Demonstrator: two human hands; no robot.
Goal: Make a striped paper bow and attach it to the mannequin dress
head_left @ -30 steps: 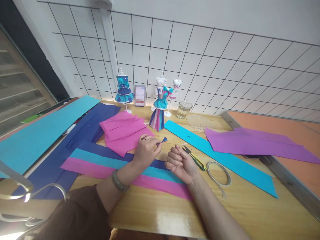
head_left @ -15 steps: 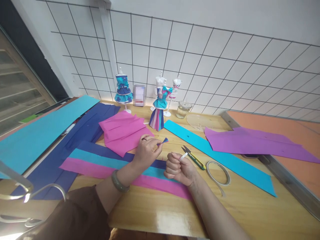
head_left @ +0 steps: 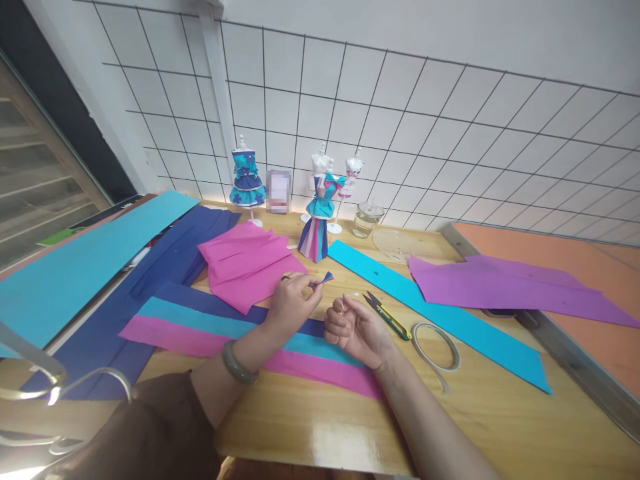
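Observation:
My left hand (head_left: 290,303) is closed in a pinch on a small fan-shaped piece of folded crepe paper (head_left: 328,277), blue and pink at its flared end. To its right my right hand (head_left: 356,328) is curled up, thumb against the fingers, with a short white strip of tape (head_left: 352,295) at the thumb tip. Both hands are above a layered strip of crepe paper (head_left: 195,340) in dark blue, light blue and pink. Thread snips (head_left: 387,316) and a tape roll (head_left: 455,353) lie right of my right hand.
Small mannequins in paper dresses (head_left: 247,183) stand along the wall, near a glass cup (head_left: 369,220). Pink paper (head_left: 245,267) and dark blue paper (head_left: 165,267) lie at left. A turquoise strip (head_left: 450,320) and purple paper (head_left: 500,283) lie at right.
The folded piece in my left hand has shifted slightly left and up. My right hand has turned and tilted, and the tape strip now sits higher and farther left.

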